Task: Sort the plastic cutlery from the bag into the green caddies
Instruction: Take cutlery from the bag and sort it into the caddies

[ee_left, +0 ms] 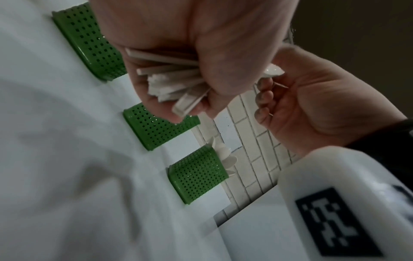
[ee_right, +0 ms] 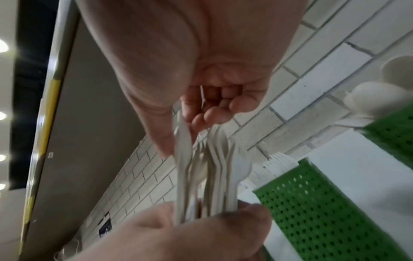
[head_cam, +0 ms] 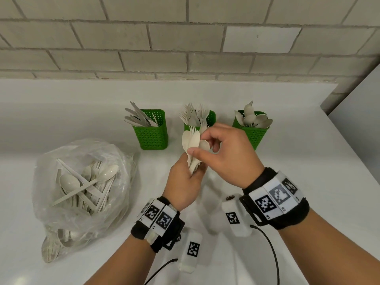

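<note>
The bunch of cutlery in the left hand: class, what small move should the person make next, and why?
Probably lift the spoon that the right hand pinches out of the bunch and carry it to the right-hand caddy, which already holds spoons. The left hand grips a mixed bunch by the handles, and knives and forks stand in the other two caddies.

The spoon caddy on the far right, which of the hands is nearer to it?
Right. The right hand is just in front of the spoon caddy, picking at the bundle of cutlery. The left hand grips that bundle lower down, further from it.
</note>
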`<state>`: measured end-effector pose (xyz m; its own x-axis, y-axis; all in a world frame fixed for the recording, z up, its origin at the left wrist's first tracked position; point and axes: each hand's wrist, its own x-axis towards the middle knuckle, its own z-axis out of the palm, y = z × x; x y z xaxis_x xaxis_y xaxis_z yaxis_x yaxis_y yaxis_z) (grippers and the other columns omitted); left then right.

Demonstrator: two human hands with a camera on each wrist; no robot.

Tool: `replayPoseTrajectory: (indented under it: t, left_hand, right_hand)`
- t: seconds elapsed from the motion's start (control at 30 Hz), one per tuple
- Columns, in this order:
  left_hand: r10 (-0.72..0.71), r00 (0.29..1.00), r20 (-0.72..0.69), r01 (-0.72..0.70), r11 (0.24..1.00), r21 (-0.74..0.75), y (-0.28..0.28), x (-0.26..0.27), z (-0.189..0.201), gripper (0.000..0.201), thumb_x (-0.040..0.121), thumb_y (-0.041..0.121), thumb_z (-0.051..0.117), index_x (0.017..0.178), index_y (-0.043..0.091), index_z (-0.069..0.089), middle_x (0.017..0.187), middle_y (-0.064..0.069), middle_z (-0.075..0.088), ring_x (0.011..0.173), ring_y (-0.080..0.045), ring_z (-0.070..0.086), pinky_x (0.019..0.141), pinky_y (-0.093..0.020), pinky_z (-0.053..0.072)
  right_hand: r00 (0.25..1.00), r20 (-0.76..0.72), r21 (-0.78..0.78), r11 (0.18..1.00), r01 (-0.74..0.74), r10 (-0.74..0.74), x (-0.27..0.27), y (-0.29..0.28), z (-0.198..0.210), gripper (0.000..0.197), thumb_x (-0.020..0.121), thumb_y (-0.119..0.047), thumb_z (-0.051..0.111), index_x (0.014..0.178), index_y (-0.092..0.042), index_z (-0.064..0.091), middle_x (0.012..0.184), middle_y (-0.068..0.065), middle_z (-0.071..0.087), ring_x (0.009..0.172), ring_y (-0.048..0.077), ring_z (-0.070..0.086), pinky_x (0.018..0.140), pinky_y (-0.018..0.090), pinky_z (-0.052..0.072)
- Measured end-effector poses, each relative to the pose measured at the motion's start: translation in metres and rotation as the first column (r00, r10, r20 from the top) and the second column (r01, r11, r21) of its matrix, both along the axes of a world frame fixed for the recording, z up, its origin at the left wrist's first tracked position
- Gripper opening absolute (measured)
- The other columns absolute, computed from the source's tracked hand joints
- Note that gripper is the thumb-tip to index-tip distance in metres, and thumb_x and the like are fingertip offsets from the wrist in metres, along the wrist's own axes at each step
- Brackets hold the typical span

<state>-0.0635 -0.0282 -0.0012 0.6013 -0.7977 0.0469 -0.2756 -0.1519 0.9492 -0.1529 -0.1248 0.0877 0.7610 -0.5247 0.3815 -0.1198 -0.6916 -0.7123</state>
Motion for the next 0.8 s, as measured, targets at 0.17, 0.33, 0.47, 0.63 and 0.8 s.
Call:
replayPoseTrajectory:
  t: [0.17, 0.33, 0.47, 0.63, 0.8]
  left_hand:
    - [0.022, 1.000, 0.021, -0.022, 1.000, 0.006, 0.001, -0.002, -0.001, 0.034, 0.091, 0.033, 0.054, 0.124, 0.029, 0.048, 0.081, 0.011, 0.062, 0.067, -0.020, 0.063, 0.058, -0.039, 0.051]
    - [0.066, 0.990, 0.123, -0.073, 0.996, 0.052, 0.003, -0.001, -0.001, 0.056, 0.086, 0.035, 0.051, 0.139, 0.026, 0.038, 0.098, -0.001, 0.068, 0.082, -0.024, 0.067, 0.070, -0.042, 0.056]
    - [0.033, 0.995, 0.090, -0.041, 0.995, 0.086, 0.008, 0.004, -0.002, 0.050, 0.091, 0.032, 0.051, 0.139, 0.030, 0.035, 0.086, 0.004, 0.063, 0.067, -0.024, 0.060, 0.064, -0.047, 0.056]
    - [0.061, 0.998, 0.003, -0.061, 0.992, 0.112, 0.016, 0.011, -0.004, 0.032, 0.100, 0.027, 0.049, 0.128, 0.014, 0.042, 0.073, 0.007, 0.050, 0.058, -0.013, 0.053, 0.064, -0.044, 0.056]
    - [0.033, 0.997, -0.071, -0.031, 0.999, 0.031, 0.016, 0.007, 0.009, 0.004, 0.100, 0.018, 0.047, 0.099, 0.021, 0.046, 0.065, -0.009, 0.046, 0.045, -0.011, 0.046, 0.040, -0.023, 0.045]
  right_hand:
    - [1.000, -0.020, 0.272, 0.962, 0.000, 0.005, -0.002, -0.004, -0.002, 0.014, 0.083, -0.023, 0.076, 0.077, -0.013, 0.068, 0.054, -0.013, 0.059, 0.047, 0.007, 0.048, 0.051, 0.020, 0.040]
    - [0.999, -0.005, 0.311, 0.950, -0.031, 0.034, -0.001, -0.001, 0.000, 0.014, 0.084, -0.020, 0.075, 0.073, -0.015, 0.067, 0.053, -0.015, 0.055, 0.046, 0.011, 0.047, 0.047, 0.019, 0.038]
    - [0.997, 0.068, 0.376, 0.926, 0.006, -0.034, -0.009, -0.013, 0.019, 0.012, 0.086, -0.018, 0.072, 0.075, -0.016, 0.068, 0.054, -0.003, 0.055, 0.045, 0.018, 0.048, 0.042, 0.029, 0.040]
    - [0.939, 0.227, 0.295, 0.937, 0.186, -0.258, -0.036, -0.062, 0.067, 0.020, 0.087, -0.017, 0.071, 0.069, -0.016, 0.063, 0.052, 0.009, 0.060, 0.036, 0.013, 0.050, 0.038, 0.021, 0.038]
    - [0.903, 0.142, -0.135, 0.896, 0.423, -0.405, -0.054, -0.120, 0.088, 0.019, 0.085, -0.034, 0.070, 0.076, -0.018, 0.068, 0.066, -0.007, 0.058, 0.058, 0.017, 0.060, 0.059, 0.031, 0.049]
